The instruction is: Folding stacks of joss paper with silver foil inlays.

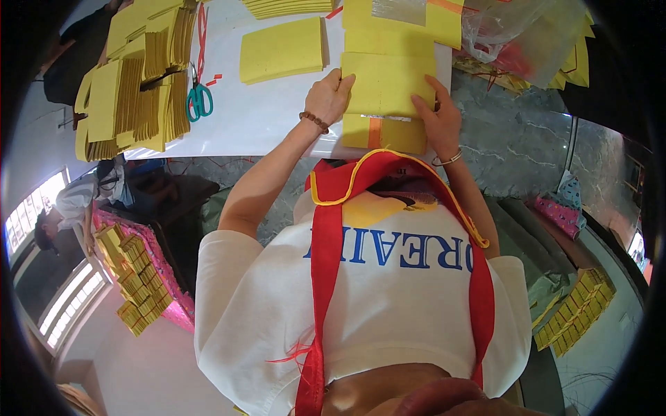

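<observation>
Gripping the yellow card [385, 83] at left, left hand [329, 97] curls; right hand [444, 121] touches its right edge, fingers spread

I have a white-topped table [267, 114] before me, and at its left lie crowded stacks of yellow folded pieces [121, 100]. Beside them I see teal-handled scissors [200, 102], a long red strip [202, 41] and small red scraps [214, 80]. A flat yellow bundle [281, 52] lies mid-table, another bundle [288, 7] beyond it. Near the right edge lies the yellow piece [388, 83] I am handling, its near part crossed by an orange strip [374, 132]
</observation>
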The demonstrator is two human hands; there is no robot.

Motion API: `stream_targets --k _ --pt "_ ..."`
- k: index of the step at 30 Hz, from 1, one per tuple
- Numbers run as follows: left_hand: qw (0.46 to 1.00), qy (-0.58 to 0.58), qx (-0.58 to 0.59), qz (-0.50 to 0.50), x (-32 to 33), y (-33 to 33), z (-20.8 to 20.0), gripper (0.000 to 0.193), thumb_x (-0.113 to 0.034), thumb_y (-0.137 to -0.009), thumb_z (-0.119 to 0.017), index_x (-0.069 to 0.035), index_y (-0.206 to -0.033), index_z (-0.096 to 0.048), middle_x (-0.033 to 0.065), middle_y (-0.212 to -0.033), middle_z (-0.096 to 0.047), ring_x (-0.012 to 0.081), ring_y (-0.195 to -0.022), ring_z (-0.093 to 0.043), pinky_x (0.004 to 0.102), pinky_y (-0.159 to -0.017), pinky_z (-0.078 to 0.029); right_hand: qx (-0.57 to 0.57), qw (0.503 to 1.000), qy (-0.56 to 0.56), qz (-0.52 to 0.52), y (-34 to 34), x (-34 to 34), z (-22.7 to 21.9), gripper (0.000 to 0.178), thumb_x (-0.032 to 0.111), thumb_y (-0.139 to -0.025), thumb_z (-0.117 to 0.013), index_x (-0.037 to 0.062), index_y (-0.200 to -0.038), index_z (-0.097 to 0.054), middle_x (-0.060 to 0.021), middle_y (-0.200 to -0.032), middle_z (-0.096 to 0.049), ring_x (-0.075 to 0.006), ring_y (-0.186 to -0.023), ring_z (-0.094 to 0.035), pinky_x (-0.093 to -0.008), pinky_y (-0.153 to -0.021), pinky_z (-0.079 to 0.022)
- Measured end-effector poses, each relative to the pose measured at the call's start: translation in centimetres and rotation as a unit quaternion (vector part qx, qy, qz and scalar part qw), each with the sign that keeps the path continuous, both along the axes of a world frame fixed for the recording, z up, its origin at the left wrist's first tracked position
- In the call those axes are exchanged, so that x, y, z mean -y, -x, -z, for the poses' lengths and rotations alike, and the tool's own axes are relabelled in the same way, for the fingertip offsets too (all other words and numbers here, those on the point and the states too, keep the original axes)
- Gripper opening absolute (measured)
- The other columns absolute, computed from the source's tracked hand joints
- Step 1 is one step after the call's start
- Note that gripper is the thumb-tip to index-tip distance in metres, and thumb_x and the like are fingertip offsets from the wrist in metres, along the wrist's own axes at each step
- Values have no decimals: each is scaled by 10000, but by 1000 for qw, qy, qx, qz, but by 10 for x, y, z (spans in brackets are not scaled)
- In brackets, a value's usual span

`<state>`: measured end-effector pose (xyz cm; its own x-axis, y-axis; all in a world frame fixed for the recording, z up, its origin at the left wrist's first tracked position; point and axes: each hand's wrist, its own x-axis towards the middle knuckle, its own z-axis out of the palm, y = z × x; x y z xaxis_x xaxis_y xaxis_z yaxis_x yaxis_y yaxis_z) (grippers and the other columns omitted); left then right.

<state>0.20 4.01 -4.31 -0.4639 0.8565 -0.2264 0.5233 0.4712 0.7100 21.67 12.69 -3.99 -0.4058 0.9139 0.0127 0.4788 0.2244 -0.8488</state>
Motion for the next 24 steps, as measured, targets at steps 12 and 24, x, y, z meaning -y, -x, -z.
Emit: stream_targets --k 12,24 --pt "993 -24 114 -35 2 8 6 375 -383 -871 -524 -10 -868 -555 184 -647 -591 365 -635 -583 442 -556 -428 4 999 19 29 6 -4 20 445 304 -750 -693 138 -1152 -597 -117 -679 -612 -228 -572 -568 -345 -549 -440" --pt "900 -215 -291 241 -20 -46 -27 450 -292 -838 -593 -102 -1234 -498 138 -1229 -510 301 -1145 -458 417 -927 -381 -9 999 -13 31 8 -4 24 458 308 -745 -694 137 -1157 -593 -155 -821 -648 -285 -690 -621 -361 -625 -476"
